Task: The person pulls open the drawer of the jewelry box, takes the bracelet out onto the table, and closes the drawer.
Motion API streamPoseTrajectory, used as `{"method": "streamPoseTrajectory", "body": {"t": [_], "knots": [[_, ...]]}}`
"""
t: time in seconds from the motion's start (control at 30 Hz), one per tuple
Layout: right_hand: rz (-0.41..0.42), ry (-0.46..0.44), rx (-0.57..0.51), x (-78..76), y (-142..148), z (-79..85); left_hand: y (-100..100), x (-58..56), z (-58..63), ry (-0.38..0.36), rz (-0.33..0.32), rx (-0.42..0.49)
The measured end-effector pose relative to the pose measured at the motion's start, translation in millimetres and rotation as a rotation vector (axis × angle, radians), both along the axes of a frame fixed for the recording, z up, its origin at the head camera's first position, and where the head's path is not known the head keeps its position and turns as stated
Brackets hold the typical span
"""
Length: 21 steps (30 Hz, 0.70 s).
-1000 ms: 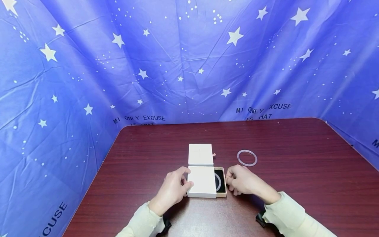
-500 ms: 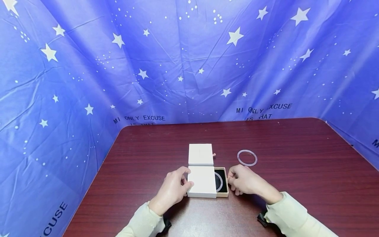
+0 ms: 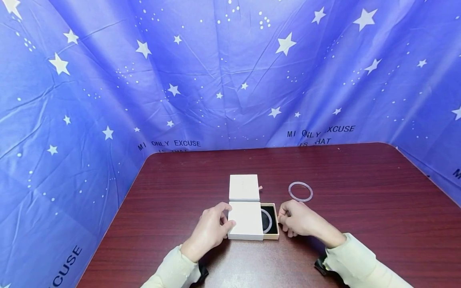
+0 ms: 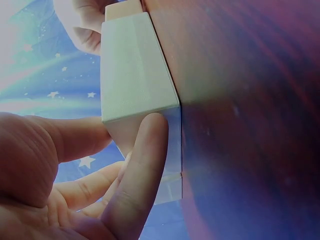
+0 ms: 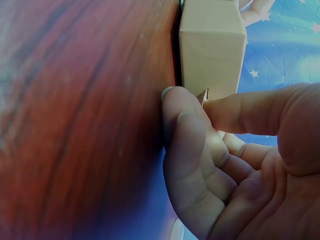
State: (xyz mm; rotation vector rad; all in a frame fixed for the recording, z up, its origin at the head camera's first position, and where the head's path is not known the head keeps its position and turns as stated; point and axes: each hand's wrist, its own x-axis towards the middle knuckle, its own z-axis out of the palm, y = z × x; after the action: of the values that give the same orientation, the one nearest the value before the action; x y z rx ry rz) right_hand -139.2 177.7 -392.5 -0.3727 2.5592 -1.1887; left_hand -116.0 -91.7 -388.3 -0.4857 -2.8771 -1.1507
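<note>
A white box sleeve lies flat on the table, its tan-edged drawer sticking out at the right. Inside, on black lining, part of a pale bangle shows; the sleeve hides the rest. My left hand holds the sleeve by its left end, thumb at the top edge and fingers on the end face. At the drawer's outer end, my right hand pinches a small pull tab between thumb and finger, the other fingers curled.
Directly behind the sleeve sits a second white box with a small pinkish tab at its right. A loose pale purple bangle lies beyond my right hand. A blue star-patterned curtain surrounds the dark red table.
The drawer has slid a little farther right out of the sleeve, along with my right hand, and more of the bangle inside shows. My left hand and the sleeve stay put.
</note>
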Motion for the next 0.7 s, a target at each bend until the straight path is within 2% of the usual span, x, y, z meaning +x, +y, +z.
{"method": "streamPoseTrajectory", "body": {"t": [0.7], "knots": [[-0.004,-0.002,0.010,0.4,5.5,0.4,-0.2,-0.8,-1.2,0.025,-0.007,-0.020]]}}
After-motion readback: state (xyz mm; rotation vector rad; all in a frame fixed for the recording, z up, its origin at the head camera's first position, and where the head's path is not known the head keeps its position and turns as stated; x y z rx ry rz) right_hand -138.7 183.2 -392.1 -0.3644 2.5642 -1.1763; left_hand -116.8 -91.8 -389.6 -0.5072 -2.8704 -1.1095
